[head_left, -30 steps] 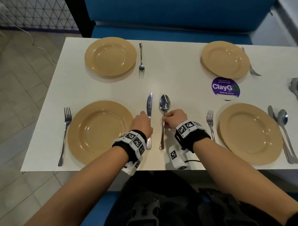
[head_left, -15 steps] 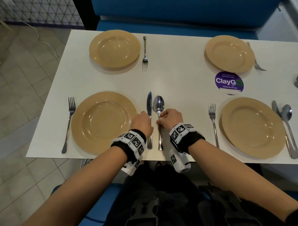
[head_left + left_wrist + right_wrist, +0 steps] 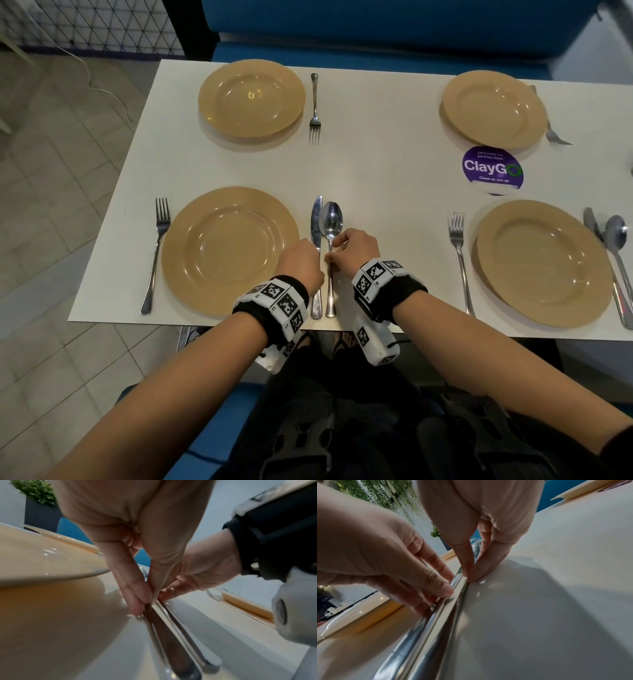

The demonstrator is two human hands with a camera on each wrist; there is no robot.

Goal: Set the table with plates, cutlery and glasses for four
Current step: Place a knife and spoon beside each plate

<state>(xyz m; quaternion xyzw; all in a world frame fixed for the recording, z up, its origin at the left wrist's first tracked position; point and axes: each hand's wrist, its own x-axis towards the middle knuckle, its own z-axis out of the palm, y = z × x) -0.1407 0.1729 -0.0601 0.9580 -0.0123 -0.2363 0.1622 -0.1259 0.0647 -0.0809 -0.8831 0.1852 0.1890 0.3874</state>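
Four tan plates sit on the white table (image 3: 376,164). The near-left plate (image 3: 229,250) has a fork (image 3: 156,253) on its left. A knife (image 3: 317,219) and a spoon (image 3: 331,219) lie side by side on its right. My left hand (image 3: 303,257) pinches the knife handle (image 3: 171,642) against the table. My right hand (image 3: 342,253) pinches the spoon handle (image 3: 453,608) between thumb and finger. The two hands nearly touch. The near-right plate (image 3: 543,263) has a fork (image 3: 460,260) on its left, and a knife and spoon (image 3: 613,253) on its right.
The far-left plate (image 3: 251,97) has a fork (image 3: 315,109) beside it. Another fork (image 3: 553,133) lies partly under the far-right plate (image 3: 493,108). A purple ClayGo sticker (image 3: 492,168) is on the table. A blue bench (image 3: 376,27) runs behind, with tiled floor to the left.
My right hand has slid the spoon left until it lies close alongside the knife. My left hand has stayed on the knife handle.
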